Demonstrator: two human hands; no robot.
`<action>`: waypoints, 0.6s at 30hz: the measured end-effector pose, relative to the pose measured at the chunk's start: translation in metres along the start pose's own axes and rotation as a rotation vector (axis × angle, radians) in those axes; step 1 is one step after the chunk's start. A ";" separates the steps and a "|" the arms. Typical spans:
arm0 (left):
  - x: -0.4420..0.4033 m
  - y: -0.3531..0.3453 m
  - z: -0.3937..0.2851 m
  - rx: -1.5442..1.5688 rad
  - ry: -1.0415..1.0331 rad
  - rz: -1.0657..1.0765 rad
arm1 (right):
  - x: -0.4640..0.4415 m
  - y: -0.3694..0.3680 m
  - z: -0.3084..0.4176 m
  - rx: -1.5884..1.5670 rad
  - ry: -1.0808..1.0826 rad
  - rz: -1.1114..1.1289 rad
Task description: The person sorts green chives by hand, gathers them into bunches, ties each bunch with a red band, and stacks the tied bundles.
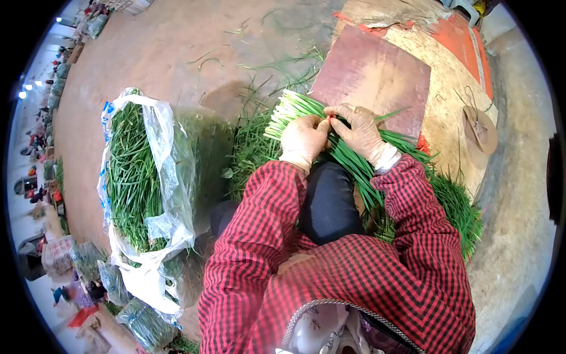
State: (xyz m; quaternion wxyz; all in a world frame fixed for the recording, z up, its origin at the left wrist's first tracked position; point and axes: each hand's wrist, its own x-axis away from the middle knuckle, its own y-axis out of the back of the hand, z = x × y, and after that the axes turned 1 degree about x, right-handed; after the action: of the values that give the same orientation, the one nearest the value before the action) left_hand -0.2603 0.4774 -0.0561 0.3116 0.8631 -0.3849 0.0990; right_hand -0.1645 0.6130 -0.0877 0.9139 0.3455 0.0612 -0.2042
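Observation:
A bundle of garlic chives (295,112) lies across my lap, its pale stem ends pointing left and its long green leaves running down to the right. Around the stems is a thin red tie (330,118). My left hand (305,140), in a light glove, is closed with thumb and fingers pinching at this tie. Close beside it, my right hand (359,131), also gloved, is closed at the same tie from the leaf side. The fingertips of both hands nearly meet there, and the tie's ends are mostly hidden between them.
On the left stands a plastic bag (158,135) packed with green leaves. Loose greens (256,141) lie on the floor beside my knee. A reddish board (377,71) rests ahead, with a round tan disc (480,130) at right. More chives (457,206) lie by my right arm.

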 end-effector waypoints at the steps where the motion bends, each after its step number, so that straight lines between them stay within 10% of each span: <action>1: 0.001 0.000 -0.002 -0.017 -0.010 0.004 | 0.000 -0.003 -0.003 -0.002 0.004 -0.001; 18: 0.004 0.002 -0.009 -0.191 -0.003 -0.027 | -0.005 -0.011 -0.008 0.200 0.027 -0.024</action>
State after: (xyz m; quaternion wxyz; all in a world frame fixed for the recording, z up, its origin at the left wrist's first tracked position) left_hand -0.2585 0.4793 -0.0468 0.3933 0.8347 -0.3815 0.0564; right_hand -0.1734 0.6123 -0.0987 0.8713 0.4372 0.0569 -0.2153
